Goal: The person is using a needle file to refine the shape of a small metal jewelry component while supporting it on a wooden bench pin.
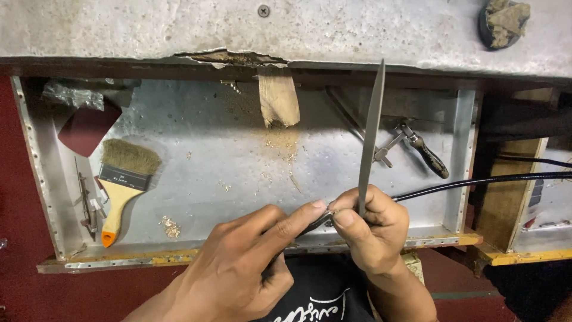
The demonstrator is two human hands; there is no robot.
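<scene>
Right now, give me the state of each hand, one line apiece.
Left hand: closed, fingertips pinching a small dark workpiece.
Right hand: closed around a long flat metal file, blade pointing up.

Both hands (250, 262) (372, 229) pinch a small piece beside an upright file (372, 131) over the tray (226, 161).

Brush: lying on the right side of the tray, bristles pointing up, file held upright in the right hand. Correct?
Not quite. The head view shows the brush on the left side of the tray, bristles up. The file does stand upright in the right hand.
</scene>
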